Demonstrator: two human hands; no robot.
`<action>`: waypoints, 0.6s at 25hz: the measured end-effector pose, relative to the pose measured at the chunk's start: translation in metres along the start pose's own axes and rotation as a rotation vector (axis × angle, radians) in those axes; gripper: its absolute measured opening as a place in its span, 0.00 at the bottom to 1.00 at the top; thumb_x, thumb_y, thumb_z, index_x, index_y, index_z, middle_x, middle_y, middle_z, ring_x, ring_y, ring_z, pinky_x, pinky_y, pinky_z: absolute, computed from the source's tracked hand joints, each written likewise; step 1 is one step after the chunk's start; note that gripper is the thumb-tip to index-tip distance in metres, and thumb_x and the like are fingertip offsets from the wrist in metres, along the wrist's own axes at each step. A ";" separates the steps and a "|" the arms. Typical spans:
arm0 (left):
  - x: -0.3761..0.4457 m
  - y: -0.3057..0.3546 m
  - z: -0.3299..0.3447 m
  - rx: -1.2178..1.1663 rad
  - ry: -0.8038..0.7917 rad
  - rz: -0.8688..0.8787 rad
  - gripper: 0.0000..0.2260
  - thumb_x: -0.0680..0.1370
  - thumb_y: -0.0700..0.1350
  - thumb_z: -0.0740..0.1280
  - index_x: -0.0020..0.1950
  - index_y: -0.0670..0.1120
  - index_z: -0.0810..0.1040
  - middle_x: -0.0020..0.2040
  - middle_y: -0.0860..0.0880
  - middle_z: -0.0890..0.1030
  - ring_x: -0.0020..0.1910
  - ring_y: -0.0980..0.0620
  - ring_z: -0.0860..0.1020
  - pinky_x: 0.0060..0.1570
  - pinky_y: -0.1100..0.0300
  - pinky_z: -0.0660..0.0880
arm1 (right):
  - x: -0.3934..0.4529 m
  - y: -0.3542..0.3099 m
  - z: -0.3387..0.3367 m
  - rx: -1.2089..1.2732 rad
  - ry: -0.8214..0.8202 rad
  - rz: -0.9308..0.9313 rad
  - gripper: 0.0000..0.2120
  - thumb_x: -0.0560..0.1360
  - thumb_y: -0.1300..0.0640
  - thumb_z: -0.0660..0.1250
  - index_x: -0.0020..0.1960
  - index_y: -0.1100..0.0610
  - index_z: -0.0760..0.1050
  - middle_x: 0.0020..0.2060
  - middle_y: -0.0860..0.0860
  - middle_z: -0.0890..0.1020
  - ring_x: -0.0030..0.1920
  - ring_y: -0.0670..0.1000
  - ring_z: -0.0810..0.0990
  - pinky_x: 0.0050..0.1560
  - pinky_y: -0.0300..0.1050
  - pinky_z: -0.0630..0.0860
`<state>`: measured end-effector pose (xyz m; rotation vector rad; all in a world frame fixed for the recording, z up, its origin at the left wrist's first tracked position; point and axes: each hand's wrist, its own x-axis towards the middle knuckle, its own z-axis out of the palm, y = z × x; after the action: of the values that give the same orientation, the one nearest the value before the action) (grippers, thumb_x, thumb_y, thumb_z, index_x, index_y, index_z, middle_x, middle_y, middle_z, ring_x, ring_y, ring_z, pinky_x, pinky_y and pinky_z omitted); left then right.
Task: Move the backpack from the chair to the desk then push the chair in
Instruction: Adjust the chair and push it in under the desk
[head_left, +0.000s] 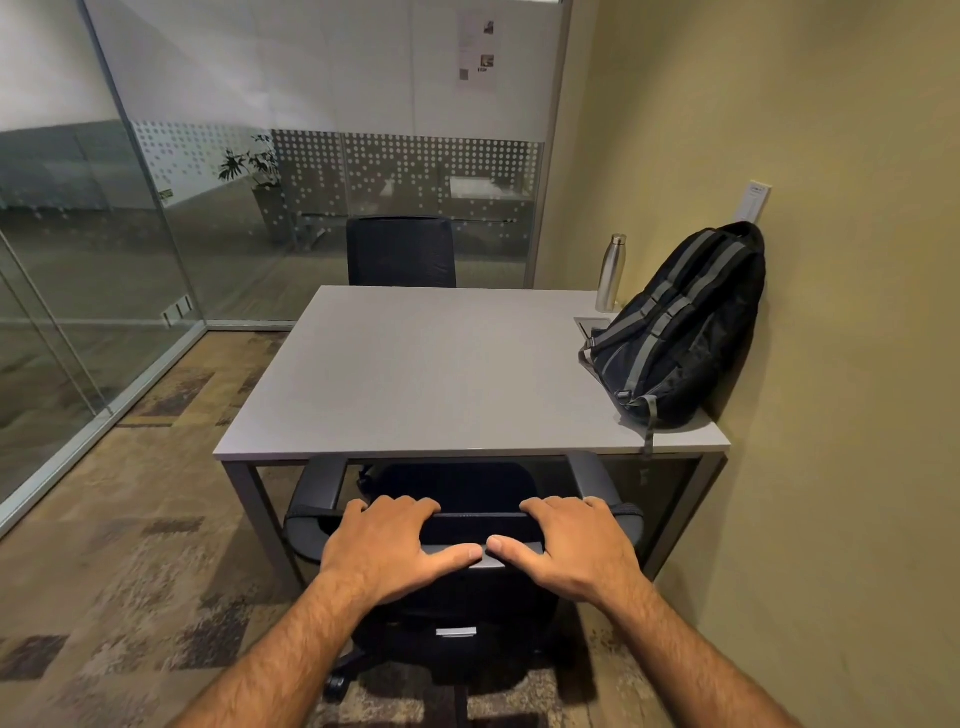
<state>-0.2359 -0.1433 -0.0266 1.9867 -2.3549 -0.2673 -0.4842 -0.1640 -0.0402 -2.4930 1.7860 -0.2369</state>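
With the backpack (680, 332) already set on the table (415, 374) by the wall, the chair (467, 525) is gripped at its backrest top by the left hand (387, 545) and right hand (576, 543), best pushed evenly, straight under.

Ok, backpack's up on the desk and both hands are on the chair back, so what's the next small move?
Probably a short push forward. The backpack already leans on the wall on the desk, and both hands, left and right, grip the chair, whose back still stands outside the desk edge.

Two bare hairy forearms, no sleeves, ringless fingers (410, 506)
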 end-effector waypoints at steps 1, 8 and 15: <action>0.000 0.000 0.001 -0.002 -0.001 0.000 0.54 0.62 0.87 0.39 0.75 0.57 0.70 0.69 0.55 0.79 0.67 0.52 0.75 0.71 0.44 0.66 | -0.001 0.000 0.000 0.000 0.002 0.000 0.51 0.69 0.14 0.39 0.68 0.48 0.77 0.57 0.47 0.86 0.59 0.49 0.82 0.66 0.58 0.71; -0.003 0.001 0.000 -0.023 -0.009 -0.014 0.53 0.62 0.87 0.41 0.76 0.58 0.69 0.71 0.56 0.78 0.69 0.53 0.75 0.73 0.44 0.65 | -0.002 0.000 -0.002 0.019 -0.043 0.006 0.52 0.68 0.14 0.39 0.71 0.48 0.75 0.62 0.46 0.84 0.63 0.49 0.80 0.70 0.59 0.69; 0.033 0.005 -0.005 -0.106 -0.066 -0.071 0.54 0.62 0.88 0.43 0.75 0.55 0.71 0.71 0.54 0.78 0.69 0.50 0.76 0.70 0.42 0.69 | 0.031 0.007 -0.009 0.116 -0.227 0.097 0.56 0.65 0.13 0.39 0.76 0.49 0.70 0.70 0.49 0.79 0.70 0.52 0.77 0.73 0.64 0.67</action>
<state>-0.2455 -0.1751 -0.0232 2.0453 -2.2581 -0.4573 -0.4819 -0.1952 -0.0297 -2.2465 1.7422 -0.0479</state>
